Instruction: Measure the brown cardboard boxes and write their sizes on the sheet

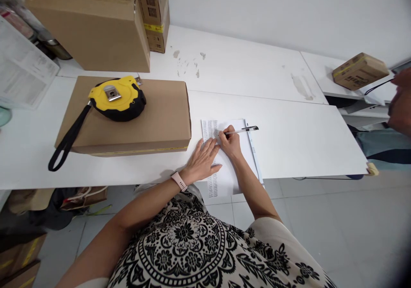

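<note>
My right hand (230,141) is closed around a pen (241,130), its tip down on a printed sheet of paper (231,164) that overhangs the white table's front edge. My left hand (203,161) lies flat on the sheet's left side, fingers stretched out, with a pink watch on the wrist. Just left of the paper sits a flat cardboard box (160,121). A yellow and black tape measure (117,98) rests on top of it, its black strap hanging over the box's left end.
Larger cardboard boxes (96,27) stand stacked at the back left. A printed leaflet (22,67) lies at the far left. A small box (359,70) sits on a second table at the right, near part of another person (400,108). Bags and boxes lie under the table.
</note>
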Tool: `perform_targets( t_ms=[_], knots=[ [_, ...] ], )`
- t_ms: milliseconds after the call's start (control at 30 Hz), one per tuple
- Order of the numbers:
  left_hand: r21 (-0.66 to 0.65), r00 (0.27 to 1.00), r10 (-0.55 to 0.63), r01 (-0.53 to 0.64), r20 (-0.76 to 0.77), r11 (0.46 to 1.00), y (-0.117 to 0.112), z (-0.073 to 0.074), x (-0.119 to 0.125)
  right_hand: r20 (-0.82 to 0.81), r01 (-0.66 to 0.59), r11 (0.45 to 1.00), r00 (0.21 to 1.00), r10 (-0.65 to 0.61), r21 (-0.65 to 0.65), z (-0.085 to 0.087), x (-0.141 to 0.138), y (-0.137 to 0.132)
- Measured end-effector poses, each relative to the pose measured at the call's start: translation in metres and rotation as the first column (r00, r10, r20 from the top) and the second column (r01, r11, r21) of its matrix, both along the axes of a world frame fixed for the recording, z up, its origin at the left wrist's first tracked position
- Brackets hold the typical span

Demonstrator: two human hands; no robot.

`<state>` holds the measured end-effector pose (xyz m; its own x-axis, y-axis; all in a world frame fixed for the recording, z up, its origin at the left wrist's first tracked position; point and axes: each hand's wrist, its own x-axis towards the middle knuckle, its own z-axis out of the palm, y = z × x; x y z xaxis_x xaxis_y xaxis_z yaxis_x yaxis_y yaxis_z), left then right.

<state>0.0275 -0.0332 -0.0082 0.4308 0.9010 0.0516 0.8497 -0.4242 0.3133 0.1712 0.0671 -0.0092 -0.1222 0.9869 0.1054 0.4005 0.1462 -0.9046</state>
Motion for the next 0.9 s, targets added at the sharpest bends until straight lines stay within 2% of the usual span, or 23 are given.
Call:
perform_targets(
  t_ms=[900],
  knots=[
    [-0.017, 1.0, -0.002, 0.002, 0.0, 1.0, 0.0, -0.0001, 0.0001, -0.01, -0.002, 1.0, 1.0, 0.002, -0.015, 0.0041, -0.0017, 0.0]
  ],
)
